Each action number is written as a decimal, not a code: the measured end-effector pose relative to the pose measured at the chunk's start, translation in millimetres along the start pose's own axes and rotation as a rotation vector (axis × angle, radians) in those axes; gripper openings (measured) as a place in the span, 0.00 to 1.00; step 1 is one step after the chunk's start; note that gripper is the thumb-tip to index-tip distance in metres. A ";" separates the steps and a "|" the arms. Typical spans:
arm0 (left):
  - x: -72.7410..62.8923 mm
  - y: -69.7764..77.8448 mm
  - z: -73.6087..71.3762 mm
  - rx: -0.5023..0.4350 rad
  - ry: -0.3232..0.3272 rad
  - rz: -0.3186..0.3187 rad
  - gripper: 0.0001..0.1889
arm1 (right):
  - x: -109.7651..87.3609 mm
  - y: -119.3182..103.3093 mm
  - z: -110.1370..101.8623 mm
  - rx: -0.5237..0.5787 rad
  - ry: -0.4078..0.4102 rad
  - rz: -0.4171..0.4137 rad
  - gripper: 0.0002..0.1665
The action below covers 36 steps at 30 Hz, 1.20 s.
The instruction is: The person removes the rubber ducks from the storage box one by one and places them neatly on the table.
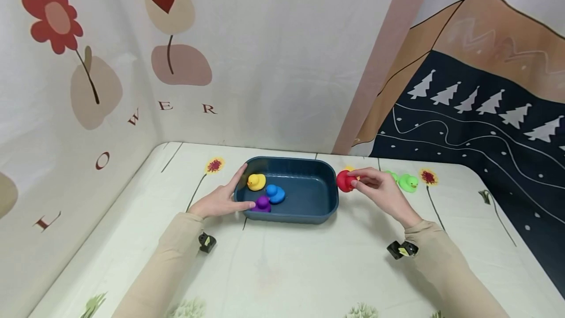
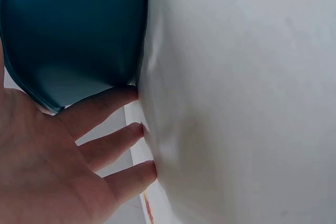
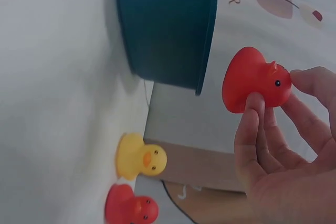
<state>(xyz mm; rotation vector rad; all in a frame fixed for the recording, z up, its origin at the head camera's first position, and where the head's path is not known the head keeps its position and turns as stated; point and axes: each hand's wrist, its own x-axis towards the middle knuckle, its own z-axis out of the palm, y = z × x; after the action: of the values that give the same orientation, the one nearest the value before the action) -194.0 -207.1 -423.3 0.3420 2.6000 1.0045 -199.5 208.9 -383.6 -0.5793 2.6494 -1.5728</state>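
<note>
On the flower-printed table (image 1: 300,264), the right hand (image 1: 383,193) pinches a red duck (image 1: 344,181) just beside the blue tray (image 1: 306,190), whose left end the left hand (image 1: 219,202) touches with spread fingers, and a slack pinch could drop the duck outside.

In the head view, looks forward and down from above the near side of the tray (image 1: 309,188), wide enough to fit it whole. In the left wrist view, tipped sideways, looks from close at the tray's left end, past the left hand (image 2: 58,156). In the right wrist view, also sideways, looks from low right of the tray toward the backdrop (image 3: 194,121). Shares with the head view the tray's right end and the held red duck (image 3: 249,82).
</note>
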 end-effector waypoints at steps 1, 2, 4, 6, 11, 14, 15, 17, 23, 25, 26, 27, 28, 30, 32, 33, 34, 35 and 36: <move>0.2 -0.1 -0.1 -0.003 -0.004 -0.006 0.57 | -0.6 0.9 -1.1 -0.004 0.002 0.005 0.18; 0.3 -0.1 -0.1 -0.004 -0.006 -0.009 0.57 | -1.0 2.4 -2.2 -0.012 0.004 0.006 0.18; 0.3 -0.4 -0.2 -0.004 -0.006 -0.010 0.57 | -2.0 5.5 -4.1 -0.027 0.006 0.005 0.17; 0.2 -0.9 -0.2 -0.003 -0.003 -0.006 0.57 | -2.4 8.9 -5.5 -0.042 0.004 0.002 0.17; -0.3 -1.9 -0.3 0.000 0.005 0.007 0.57 | -2.3 16.3 -7.3 -0.081 0.001 -0.001 0.15; -0.4 -1.7 -0.4 -0.002 0.001 0.002 0.57 | -1.8 19.6 -7.6 -0.087 0.000 0.000 0.15; -0.4 -1.6 -0.3 -0.001 0.000 -0.001 0.57 | -1.5 20.6 -7.7 -0.086 0.000 0.003 0.15; -0.6 -1.2 -0.3 -0.001 0.000 -0.006 0.57 | -0.8 23.3 -7.7 -0.087 -0.001 0.013 0.15; -1.1 0.0 0.1 0.004 0.003 -0.010 0.57 | 1.9 33.5 -7.3 -0.111 -0.013 0.033 0.15; -1.2 0.1 0.3 0.006 0.007 -0.007 0.57 | 2.8 36.1 -7.2 -0.113 -0.019 0.032 0.15; -1.2 0.2 0.4 0.009 0.011 -0.004 0.57 | 3.1 37.0 -7.0 -0.111 -0.023 0.032 0.16; -1.0 0.2 0.6 0.009 0.012 -0.004 0.57 | 3.4 37.8 -6.8 -0.109 -0.025 0.033 0.16; -0.7 0.3 0.8 0.005 0.008 -0.006 0.57 | 3.2 38.2 -6.6 -0.107 -0.026 0.036 0.16; -0.3 0.5 1.0 -0.002 0.007 -0.005 0.57 | 3.7 40.0 -5.7 -0.107 -0.028 0.037 0.16; -0.2 0.9 1.0 -0.008 0.003 -0.003 0.57 | 4.0 42.7 -4.7 -0.108 -0.032 0.038 0.16; -0.1 1.1 0.9 -0.013 0.000 -0.005 0.57 | 4.0 44.3 -4.2 -0.108 -0.032 0.039 0.16; -0.2 1.3 0.9 -0.015 0.000 -0.004 0.57 | 4.2 45.7 -3.9 -0.108 -0.032 0.040 0.16; -0.1 1.4 0.9 -0.015 0.001 -0.002 0.57 | 4.7 47.7 -3.3 -0.110 -0.033 0.040 0.15; -0.1 1.4 1.0 -0.015 0.000 -0.001 0.57 | 5.1 49.9 -2.9 -0.113 -0.033 0.038 0.15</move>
<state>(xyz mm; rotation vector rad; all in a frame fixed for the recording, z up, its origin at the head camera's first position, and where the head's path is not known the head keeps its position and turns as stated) -193.4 -205.5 -423.0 0.3365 2.5911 1.0234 -220.2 231.2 -423.6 -0.5492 2.7219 -1.3992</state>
